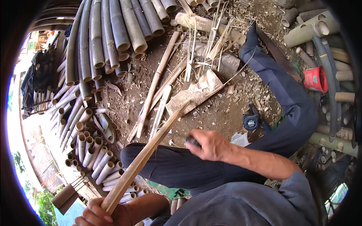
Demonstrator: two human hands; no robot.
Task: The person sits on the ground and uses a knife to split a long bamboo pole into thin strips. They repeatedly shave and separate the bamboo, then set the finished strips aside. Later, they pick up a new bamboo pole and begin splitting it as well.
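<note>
My left hand (pixel 96 214), at the lower left, is wrapped round the near end of a long wooden strip (pixel 151 148). The strip slants up and away to the right. Its far end meets a pale, chipped wooden block (pixel 196 94) on the ground. To the right of the strip and apart from it, my right hand (pixel 211 145) is closed round a short dark handle (pixel 193 141). Slight blur covers this hand, and no blade or other end of that tool can be made out. Below the hand is my bent leg.
Bamboo poles (pixel 124 28) are stacked at the far left, with cut bamboo tubes (pixel 102 165) below them. Split strips (pixel 158 81) and shavings litter the dirt. A tape measure (pixel 250 121) lies near my leg. A red bucket (pixel 316 79) stands at right beside more bamboo.
</note>
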